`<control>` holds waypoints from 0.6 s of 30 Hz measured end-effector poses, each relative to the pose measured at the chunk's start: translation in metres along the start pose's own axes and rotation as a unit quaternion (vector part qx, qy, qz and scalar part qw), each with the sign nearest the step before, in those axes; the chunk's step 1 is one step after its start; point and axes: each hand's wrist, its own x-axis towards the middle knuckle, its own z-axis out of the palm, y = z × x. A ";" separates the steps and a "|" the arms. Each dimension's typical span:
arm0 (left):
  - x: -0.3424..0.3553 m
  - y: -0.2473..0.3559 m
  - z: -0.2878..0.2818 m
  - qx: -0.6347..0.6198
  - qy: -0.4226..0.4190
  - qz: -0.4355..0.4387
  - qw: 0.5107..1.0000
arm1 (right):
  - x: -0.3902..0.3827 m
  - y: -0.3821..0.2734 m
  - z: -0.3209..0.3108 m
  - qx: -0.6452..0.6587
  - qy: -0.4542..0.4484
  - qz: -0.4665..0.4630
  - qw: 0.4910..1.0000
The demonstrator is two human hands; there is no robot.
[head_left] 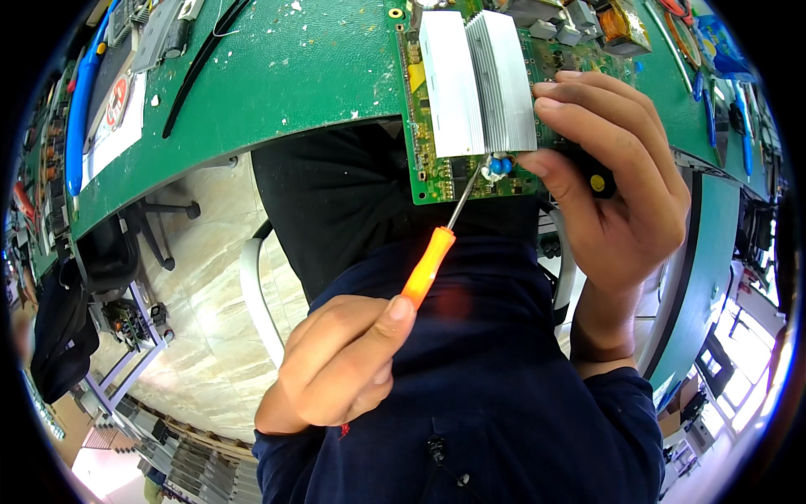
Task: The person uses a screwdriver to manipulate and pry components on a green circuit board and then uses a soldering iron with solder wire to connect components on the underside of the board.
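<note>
My left hand (pixel 340 357) is closed around the orange handle of a screwdriver (pixel 430 260). Its metal shaft slants up to the near end of a green circuit board (pixel 437 186), where the tip meets small parts beside round blue components (pixel 500 165); the exact contact is hard to make out. Two silver finned heat sinks (pixel 449 84) (pixel 506 80) stand side by side on the board. My right hand (pixel 625 168) grips the right heat sink, fingertips on its right side and thumb at its near corner. The board's near end juts past the table edge over my lap.
On the green table (pixel 277 76) lie a black cable tie-like strip (pixel 201 71), a blue pen-shaped tool (pixel 77 126) and white crumbs. Electronic parts with a transformer (pixel 623 29) sit at the back right. An office chair (pixel 117 244) stands on the floor at left.
</note>
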 end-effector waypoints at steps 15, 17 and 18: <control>0.012 0.010 -0.005 0.030 -0.012 0.023 0.999 | 0.000 -0.001 0.001 -0.010 0.008 -0.003 1.000; 0.011 0.011 -0.003 0.027 -0.009 0.022 0.999 | 0.000 -0.002 0.002 -0.012 0.010 -0.004 1.000; 0.011 0.012 -0.002 0.025 -0.008 0.024 0.999 | 0.000 -0.003 0.001 -0.011 0.007 -0.002 1.000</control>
